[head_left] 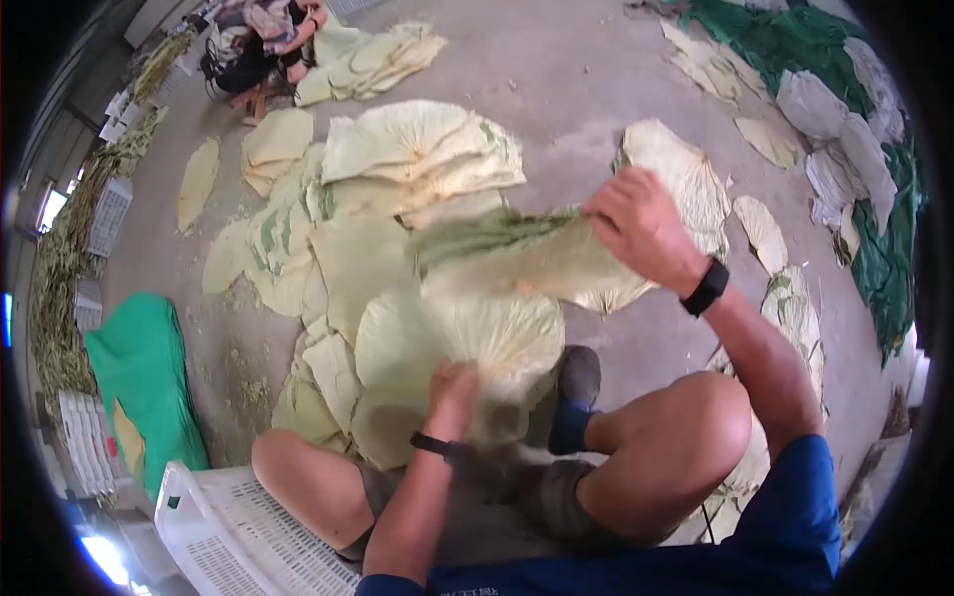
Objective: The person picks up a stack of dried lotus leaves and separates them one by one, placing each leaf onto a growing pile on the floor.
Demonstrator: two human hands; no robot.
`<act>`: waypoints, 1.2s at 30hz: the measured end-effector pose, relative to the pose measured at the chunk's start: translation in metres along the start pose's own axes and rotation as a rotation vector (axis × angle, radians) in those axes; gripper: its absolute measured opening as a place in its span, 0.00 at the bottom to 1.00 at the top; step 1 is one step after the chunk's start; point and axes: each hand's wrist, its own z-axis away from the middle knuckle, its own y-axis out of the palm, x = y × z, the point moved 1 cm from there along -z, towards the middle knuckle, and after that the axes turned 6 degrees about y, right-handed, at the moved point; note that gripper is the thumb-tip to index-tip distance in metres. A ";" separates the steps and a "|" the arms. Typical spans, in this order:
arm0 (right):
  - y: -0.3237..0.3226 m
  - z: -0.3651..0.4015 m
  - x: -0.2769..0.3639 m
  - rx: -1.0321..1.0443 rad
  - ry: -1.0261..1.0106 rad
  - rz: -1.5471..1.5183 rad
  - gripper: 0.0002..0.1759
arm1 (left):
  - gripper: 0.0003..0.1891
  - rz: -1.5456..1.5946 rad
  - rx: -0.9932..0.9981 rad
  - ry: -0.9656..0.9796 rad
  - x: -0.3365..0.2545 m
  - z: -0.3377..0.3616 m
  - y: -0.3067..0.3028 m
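My right hand (641,223) is closed on the edge of a folded dried lotus leaf, raised at the right of the pile. This lotus leaf (556,258) hangs out to the left, green on its upper fold and blurred by motion. My left hand (455,392) is over the lower edge of a pale round lotus leaf (487,333) in front of my knees. Its fingers are smeared, so whether they grip the leaf does not show. More flat leaves (417,144) lie stacked and overlapping beyond my hands.
A white plastic crate (229,526) stands by my left knee. Green sacking (144,377) lies at left, a green tarp (795,45) and white sacks (815,104) at right. Another person (263,45) sits at the far left beside leaves. More leaves (790,318) lie on the right.
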 end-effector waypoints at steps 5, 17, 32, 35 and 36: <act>-0.036 -0.029 -0.009 -0.011 0.007 0.089 0.03 | 0.39 0.150 0.075 0.192 -0.017 0.007 -0.004; -0.140 -0.073 0.034 -0.389 -0.134 0.344 0.05 | 0.28 0.316 0.013 0.399 -0.076 0.035 -0.013; -0.144 -0.056 0.106 0.005 -0.157 0.058 0.05 | 0.35 0.176 0.425 0.736 -0.106 0.088 0.028; -0.149 -0.058 0.122 0.034 -0.188 -0.098 0.06 | 0.36 0.141 0.491 0.802 -0.122 0.097 0.025; -0.150 -0.060 0.126 0.030 -0.191 -0.104 0.06 | 0.36 0.137 0.485 0.807 -0.124 0.098 0.018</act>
